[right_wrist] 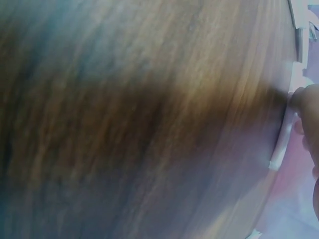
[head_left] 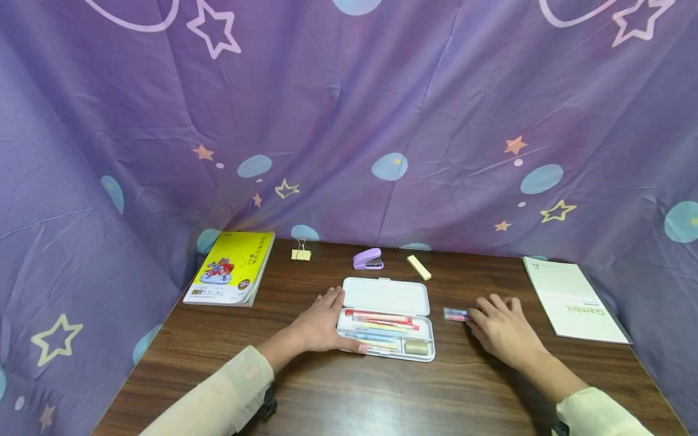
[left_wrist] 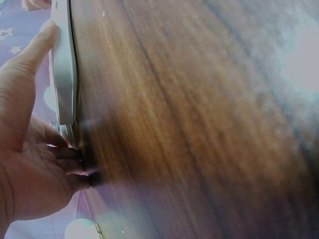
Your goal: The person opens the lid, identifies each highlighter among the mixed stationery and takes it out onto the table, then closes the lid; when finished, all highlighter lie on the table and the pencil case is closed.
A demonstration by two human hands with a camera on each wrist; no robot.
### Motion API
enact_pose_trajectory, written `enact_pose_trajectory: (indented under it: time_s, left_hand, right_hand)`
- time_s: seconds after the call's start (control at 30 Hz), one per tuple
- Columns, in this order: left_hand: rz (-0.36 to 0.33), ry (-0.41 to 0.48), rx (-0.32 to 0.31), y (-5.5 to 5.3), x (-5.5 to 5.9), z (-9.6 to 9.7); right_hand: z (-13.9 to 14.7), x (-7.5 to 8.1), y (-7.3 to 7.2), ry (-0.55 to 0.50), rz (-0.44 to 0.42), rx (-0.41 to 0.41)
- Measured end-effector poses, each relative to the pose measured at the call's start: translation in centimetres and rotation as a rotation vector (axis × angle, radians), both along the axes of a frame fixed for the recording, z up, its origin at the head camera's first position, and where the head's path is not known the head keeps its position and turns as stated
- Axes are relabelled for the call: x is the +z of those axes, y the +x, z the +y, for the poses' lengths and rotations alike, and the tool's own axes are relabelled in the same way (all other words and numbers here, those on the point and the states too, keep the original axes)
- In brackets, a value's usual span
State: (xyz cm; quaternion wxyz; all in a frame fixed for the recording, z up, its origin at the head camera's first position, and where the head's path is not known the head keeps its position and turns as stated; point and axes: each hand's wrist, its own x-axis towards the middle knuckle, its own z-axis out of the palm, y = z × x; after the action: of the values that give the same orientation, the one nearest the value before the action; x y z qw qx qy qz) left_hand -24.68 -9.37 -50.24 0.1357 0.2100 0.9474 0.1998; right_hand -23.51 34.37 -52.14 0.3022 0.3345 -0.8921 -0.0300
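Observation:
A white pencil case [head_left: 386,297] lies with its lid folded back, holding several pens and pencils [head_left: 382,327] and a small olive roll-like thing [head_left: 417,347] in its corner compartment. My left hand [head_left: 322,324] grips the left end of the case, thumb along the front side and fingers at the lid's left edge. To the right of the case, my right hand [head_left: 504,327] pinches slim, clear pens with blue and red on them [head_left: 455,314]; their left ends stick out from the fingertips, low over the table. In the right wrist view, a pale, blurred length [right_wrist: 282,142] runs past the fingers.
Behind the case are a yellow binder clip [head_left: 301,254], a purple stapler [head_left: 368,259] and a pale yellow bar [head_left: 418,267]. A yellow book [head_left: 229,266] lies at the left, an open notebook [head_left: 578,300] at the right. A purple curtain [head_left: 338,121] hangs behind the brown table [head_left: 349,393].

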Motion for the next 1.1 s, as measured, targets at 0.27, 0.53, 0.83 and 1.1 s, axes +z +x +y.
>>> enact_pose_trajectory:
  time_s: [0.27, 0.53, 0.83, 1.1]
  left_hand:
    - [-0.001, -0.010, 0.003, 0.0, -0.1, 0.0]
    - [-0.006, -0.010, 0.005, 0.1, 0.1, -0.1]
    - [-0.007, -0.010, 0.009, 0.1, 0.2, -0.1]
    - [-0.014, -0.013, 0.011, 0.0, 0.2, 0.0]
  right_hand:
    - [-1.8, 0.5, -0.1, 0.002, -0.030, -0.024]
    - [-5.7, 1.5, -0.4, -0.029, -0.096, -0.009]
    - [-11.2, 2.1, -0.9, -0.038, -0.107, 0.077]
    - [-15.5, 1.9, -1.1, -0.016, -0.116, 0.126]
